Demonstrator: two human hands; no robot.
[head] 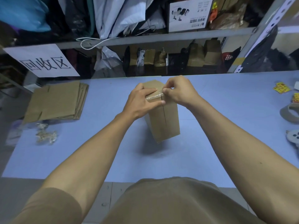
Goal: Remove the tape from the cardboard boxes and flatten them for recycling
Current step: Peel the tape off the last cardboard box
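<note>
My left hand (142, 101) presses flat on the box (163, 117), which stands on the table (226, 126); my right hand (179, 91) pinches the tape (154, 96) at the top edge. Pulling too sharply could snap the tape or tip the box

You are wearing a plain olive-brown short-sleeved shirt of soft cloth (174, 202), with no print or marking on the part that shows. Its left sleeve (53, 206) ends above your elbow in a straight, smooth hem. Both your forearms are bare down to the wrists. Your left hand (142, 101) and right hand (179, 91) carry no glove, ring, watch or band.
</note>
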